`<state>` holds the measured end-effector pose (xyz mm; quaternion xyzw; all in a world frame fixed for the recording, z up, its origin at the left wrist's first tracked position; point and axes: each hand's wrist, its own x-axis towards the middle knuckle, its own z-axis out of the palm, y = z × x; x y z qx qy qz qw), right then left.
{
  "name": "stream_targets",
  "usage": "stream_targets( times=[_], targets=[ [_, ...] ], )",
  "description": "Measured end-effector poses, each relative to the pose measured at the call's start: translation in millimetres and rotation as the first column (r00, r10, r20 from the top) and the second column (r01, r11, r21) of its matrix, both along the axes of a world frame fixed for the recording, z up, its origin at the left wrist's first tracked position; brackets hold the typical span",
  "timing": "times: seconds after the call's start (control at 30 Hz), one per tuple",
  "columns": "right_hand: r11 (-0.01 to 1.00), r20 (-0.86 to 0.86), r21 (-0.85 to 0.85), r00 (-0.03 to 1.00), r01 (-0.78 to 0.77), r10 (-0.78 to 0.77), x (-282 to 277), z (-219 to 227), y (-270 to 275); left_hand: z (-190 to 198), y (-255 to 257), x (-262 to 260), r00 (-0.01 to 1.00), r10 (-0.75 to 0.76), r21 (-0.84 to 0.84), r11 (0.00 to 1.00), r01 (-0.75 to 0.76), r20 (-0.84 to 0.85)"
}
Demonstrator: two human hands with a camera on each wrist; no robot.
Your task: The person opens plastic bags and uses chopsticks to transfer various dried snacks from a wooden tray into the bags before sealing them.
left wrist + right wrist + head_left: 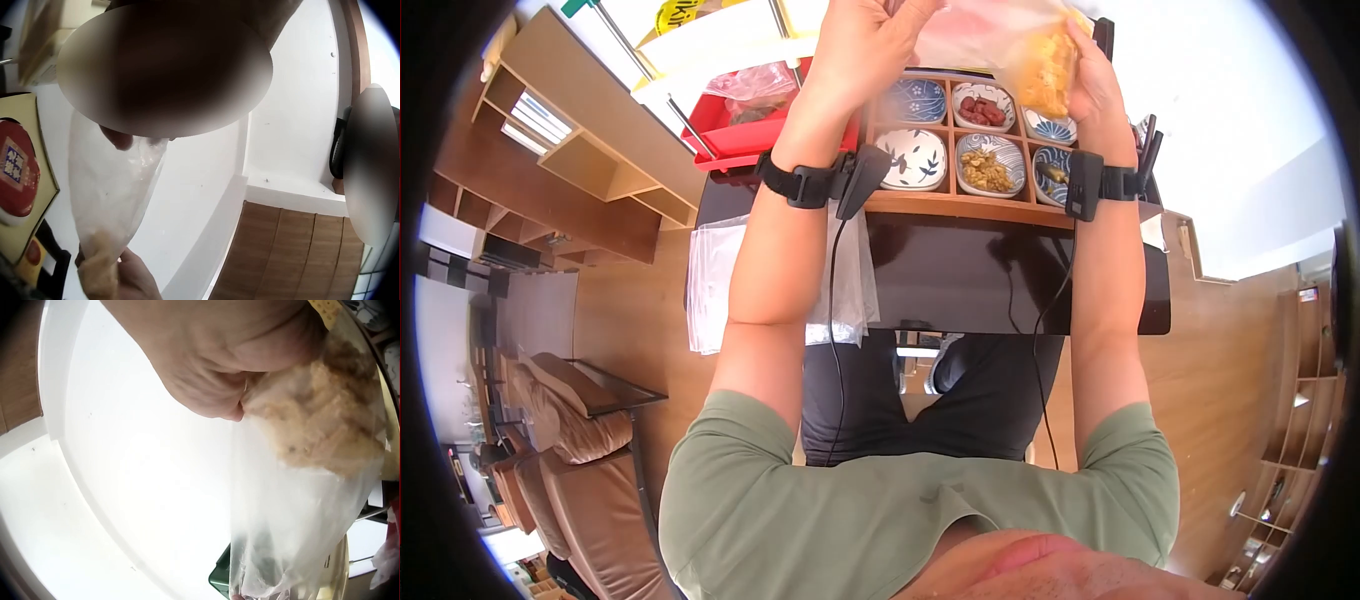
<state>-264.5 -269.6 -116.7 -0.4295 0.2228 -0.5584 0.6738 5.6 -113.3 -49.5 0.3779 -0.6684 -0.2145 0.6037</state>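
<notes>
A clear plastic bag (pixel 980 35) stretches between the two hands over the far side of the table. Yellowish, lumpy food pieces (pixel 1045 75) are bunched at its right end, seen closer as a pale tan mass (pixel 319 419) in the right wrist view. The right hand (pixel 1100 85) grips the bag around this filled end. At the bag's other end, the left hand (pixel 865 50) pinches the film; most of that hand is blurred out in the left wrist view. Below the bag stands a wooden divided tray (pixel 960 203) with small patterned dishes.
One dish holds dark red dried fruit (pixel 982 112), another walnut pieces (pixel 988 172); a leaf-patterned dish (pixel 913 160) shows a bare bottom. A red bin (pixel 740 135) stands left of the tray. Flat plastic bags (pixel 720 285) lie on the dark table (pixel 940 270) at the left.
</notes>
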Motion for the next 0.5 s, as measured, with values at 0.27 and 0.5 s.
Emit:
stream_targets(
  times=[0.27, 0.5],
  targets=[
    [0.974, -0.1, -0.086, 0.971, 0.209, -0.217, -14.8, 0.0, -8.0, -10.0, -18.3, -2.6, 0.992, -0.117, 0.115, 0.986, 0.121, -0.043],
    [0.899, -0.277, -0.225, 0.86, 0.375, -0.428, -16.9, -4.6, -7.3, -37.1, -45.0, 6.3, 0.993, 0.084, 0.276, 0.955, -0.105, 0.088]
  ],
)
